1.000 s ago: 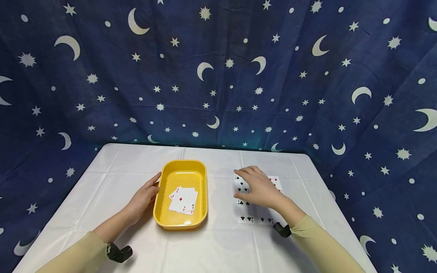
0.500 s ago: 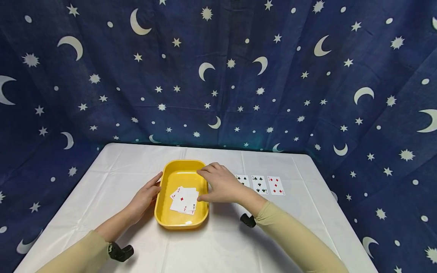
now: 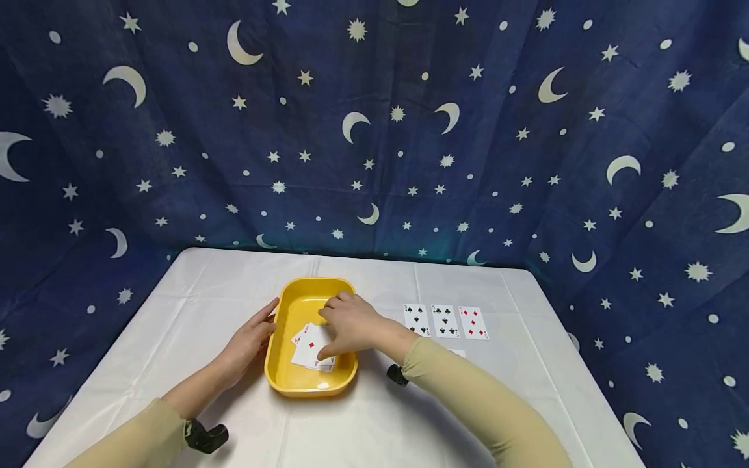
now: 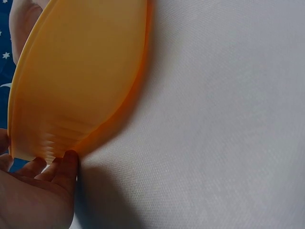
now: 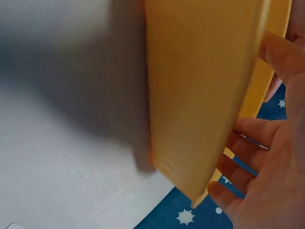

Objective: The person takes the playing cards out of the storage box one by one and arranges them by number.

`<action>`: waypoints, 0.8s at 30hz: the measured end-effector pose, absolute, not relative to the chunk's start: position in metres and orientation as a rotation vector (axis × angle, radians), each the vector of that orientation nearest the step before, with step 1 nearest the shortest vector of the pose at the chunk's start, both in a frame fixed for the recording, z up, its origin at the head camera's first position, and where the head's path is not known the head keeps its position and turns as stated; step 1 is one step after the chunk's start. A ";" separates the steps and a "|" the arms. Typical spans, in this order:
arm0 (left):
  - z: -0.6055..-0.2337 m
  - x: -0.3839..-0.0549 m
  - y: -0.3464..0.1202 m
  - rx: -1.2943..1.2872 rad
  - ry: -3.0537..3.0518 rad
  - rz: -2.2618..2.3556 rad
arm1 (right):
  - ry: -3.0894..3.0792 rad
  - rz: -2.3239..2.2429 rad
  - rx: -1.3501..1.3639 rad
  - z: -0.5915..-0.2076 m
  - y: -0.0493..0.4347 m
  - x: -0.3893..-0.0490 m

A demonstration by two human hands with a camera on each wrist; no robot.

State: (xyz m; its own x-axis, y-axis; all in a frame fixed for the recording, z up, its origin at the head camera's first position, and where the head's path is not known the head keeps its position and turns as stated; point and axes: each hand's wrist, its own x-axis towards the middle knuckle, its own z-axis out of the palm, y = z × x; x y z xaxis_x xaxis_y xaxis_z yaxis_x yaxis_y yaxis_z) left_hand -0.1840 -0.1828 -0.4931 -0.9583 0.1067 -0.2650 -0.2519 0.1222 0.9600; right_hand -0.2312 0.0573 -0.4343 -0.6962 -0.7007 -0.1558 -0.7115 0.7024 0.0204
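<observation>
A yellow tray [image 3: 287,377] stands on the white-covered table, with a few overlapping playing cards [image 3: 307,348] face up inside; a diamond ace is on top. My left hand [image 3: 246,348] rests its extended fingers against the tray's left side, and in the left wrist view its fingertips touch the ridged wall. My right hand [image 3: 354,325] reaches over the tray's right rim, thumb and fingers spread apart above the cards, the thumb overlapping the ace's edge. In the right wrist view, the loosely bent fingers of the right hand [image 5: 267,157] hold nothing.
Right of the tray lie a spade card [image 3: 417,318], a club card [image 3: 445,322] and a diamond card [image 3: 473,323] in a row. My right sleeve [image 3: 474,396] hides most of another card [image 3: 458,353] below them. A dark blue star-patterned curtain [image 3: 374,130] hangs behind the table.
My right hand has moved left from above the cards on the table, across the tray's right rim, to over the cards inside it. The left hand has stayed at the tray's side.
</observation>
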 end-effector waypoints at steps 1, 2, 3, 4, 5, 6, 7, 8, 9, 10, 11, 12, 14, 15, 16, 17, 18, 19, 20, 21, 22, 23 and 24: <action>-0.493 -0.184 -0.183 -0.145 2.132 1.916 | 2.767 0.125 -1.151 -0.436 0.056 -0.232; -0.494 -0.185 -0.183 -0.148 2.138 1.907 | 2.762 0.135 -1.149 -0.438 0.054 -0.232; -0.494 -0.185 -0.183 -0.152 2.143 1.901 | 2.758 0.147 -1.146 -0.439 0.053 -0.232; -0.494 -0.185 -0.183 -0.155 2.149 1.895 | 2.753 0.160 -1.145 -0.441 0.051 -0.232; -0.494 -0.185 -0.182 -0.164 2.153 1.891 | 2.748 0.177 -1.146 -0.443 0.050 -0.232; -0.494 -0.185 -0.183 -0.168 2.157 1.887 | 2.745 0.188 -1.143 -0.444 0.049 -0.232; -0.495 -0.185 -0.183 -0.169 2.160 1.883 | 2.741 0.205 -1.143 -0.446 0.048 -0.232; -0.495 -0.185 -0.183 -0.168 2.165 1.877 | 2.738 0.223 -1.142 -0.448 0.046 -0.232; -0.495 -0.185 -0.183 -0.170 2.161 1.882 | 2.736 0.235 -1.138 -0.450 0.045 -0.232; -0.495 -0.185 -0.184 -0.169 2.159 1.884 | 2.734 0.244 -1.136 -0.451 0.044 -0.232; -0.495 -0.185 -0.184 -0.171 2.155 1.889 | 2.730 0.247 -1.133 -0.452 0.043 -0.233; -0.495 -0.184 -0.184 -0.171 2.152 1.891 | 2.727 0.252 -1.128 -0.454 0.042 -0.233; -0.495 -0.184 -0.184 -0.171 2.150 1.891 | 2.721 0.262 -1.119 -0.456 0.039 -0.233; -0.495 -0.184 -0.184 -0.172 2.146 1.893 | 2.721 0.268 -1.113 -0.457 0.039 -0.233; -0.495 -0.184 -0.184 -0.174 2.145 1.895 | 2.721 0.276 -1.107 -0.459 0.038 -0.233; -0.495 -0.184 -0.184 -0.175 2.142 1.899 | 2.723 0.287 -1.102 -0.461 0.037 -0.233; -0.495 -0.184 -0.184 -0.176 2.140 1.901 | 2.726 0.296 -1.098 -0.462 0.036 -0.233; -0.495 -0.184 -0.184 -0.174 2.141 1.900 | 2.729 0.302 -1.093 -0.463 0.036 -0.233; -0.496 -0.184 -0.184 -0.175 2.138 1.903 | 2.734 0.305 -1.085 -0.464 0.035 -0.233; -0.496 -0.184 -0.184 -0.176 2.138 1.904 | 2.739 0.314 -1.081 -0.465 0.034 -0.233; -0.496 -0.183 -0.184 -0.176 2.138 1.905 | 2.742 0.322 -1.079 -0.466 0.034 -0.232; -0.496 -0.183 -0.184 -0.177 2.139 1.903 | 2.745 0.328 -1.077 -0.467 0.033 -0.232; -0.497 -0.183 -0.184 -0.177 2.142 1.899 | 2.746 0.333 -1.076 -0.467 0.033 -0.231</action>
State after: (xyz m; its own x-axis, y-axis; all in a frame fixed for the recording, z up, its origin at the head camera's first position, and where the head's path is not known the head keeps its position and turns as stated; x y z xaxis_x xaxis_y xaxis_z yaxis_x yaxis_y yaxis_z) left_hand -0.1828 -0.1836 -0.4966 -0.9553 0.0886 -0.2819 -0.2693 0.1319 0.9540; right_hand -0.2310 0.0326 -0.4671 -0.7241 -0.6462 -0.2410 -0.6851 0.7142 0.1432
